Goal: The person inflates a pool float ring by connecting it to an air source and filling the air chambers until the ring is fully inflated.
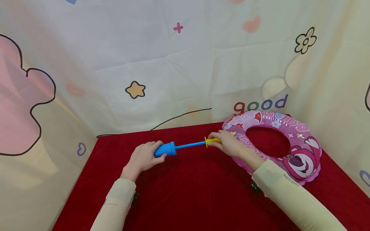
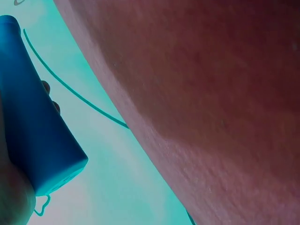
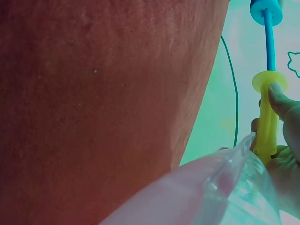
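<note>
The left hand (image 1: 145,155) holds the barrel (image 1: 166,149) of a blue pump, fingers and thumb wrapped round it; the right hand (image 1: 230,143) grips the yellow handle (image 1: 214,140). Between them the rod (image 1: 190,145) stands well out of the barrel, nearly level, tilted slightly up towards the handle. The pump is over the table (image 1: 179,195), towards its back edge and left of the ring.

The likeliest trouble is a skewed stroke: if the hands push out of line, the thin rod could bend or bind. A hard pull at this reach might strain the rod's seat, and a loose left grip could let the smooth barrel twist or slide.

The right sleeve (image 1: 289,186) crosses the near left side of the pink ring (image 1: 303,130), which lies by the table's back right corner. A wide elbow swing could drag it. Its nozzle cannot be made out, nor any hose to the pump. Behind the back edge hangs a printed curtain (image 1: 173,89).
</note>
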The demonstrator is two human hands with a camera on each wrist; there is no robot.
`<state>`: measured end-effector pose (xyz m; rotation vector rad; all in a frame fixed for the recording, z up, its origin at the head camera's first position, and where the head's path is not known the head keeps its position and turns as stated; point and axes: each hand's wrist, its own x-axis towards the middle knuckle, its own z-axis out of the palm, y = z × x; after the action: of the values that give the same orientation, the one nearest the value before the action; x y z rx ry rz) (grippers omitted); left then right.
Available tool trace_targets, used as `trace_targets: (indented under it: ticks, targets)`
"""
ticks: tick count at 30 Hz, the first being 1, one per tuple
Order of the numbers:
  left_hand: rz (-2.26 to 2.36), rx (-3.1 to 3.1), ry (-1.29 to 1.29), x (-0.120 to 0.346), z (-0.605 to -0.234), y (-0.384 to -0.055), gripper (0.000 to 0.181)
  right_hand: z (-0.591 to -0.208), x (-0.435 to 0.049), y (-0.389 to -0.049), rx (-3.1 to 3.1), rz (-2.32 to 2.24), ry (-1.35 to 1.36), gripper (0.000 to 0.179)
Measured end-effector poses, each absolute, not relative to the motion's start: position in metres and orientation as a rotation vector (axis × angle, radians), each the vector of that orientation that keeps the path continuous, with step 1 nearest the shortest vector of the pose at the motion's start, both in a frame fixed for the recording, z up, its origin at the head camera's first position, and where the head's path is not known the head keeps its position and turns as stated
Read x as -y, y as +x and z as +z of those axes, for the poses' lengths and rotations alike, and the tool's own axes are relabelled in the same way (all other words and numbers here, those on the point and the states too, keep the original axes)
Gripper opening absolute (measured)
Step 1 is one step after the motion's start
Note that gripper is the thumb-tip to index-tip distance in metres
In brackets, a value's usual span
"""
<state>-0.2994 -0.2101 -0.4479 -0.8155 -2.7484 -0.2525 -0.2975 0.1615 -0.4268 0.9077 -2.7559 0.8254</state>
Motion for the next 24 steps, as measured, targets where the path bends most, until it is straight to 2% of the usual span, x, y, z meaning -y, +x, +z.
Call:
trace_targets:
  ticks: [10,24]
  targets:
    - [-0.139,2.758,-0.849,0.177,-0.449,-0.296,0.051,-0.427,-0.156,-0.295,2.733,0.793,0.957,0.014]
    - [-0.138,2.782,-0.879,0.117,-0.445,-0.304,0.052,-0.426,-0.147,-0.292,2.793,0.781,0.9,0.018]
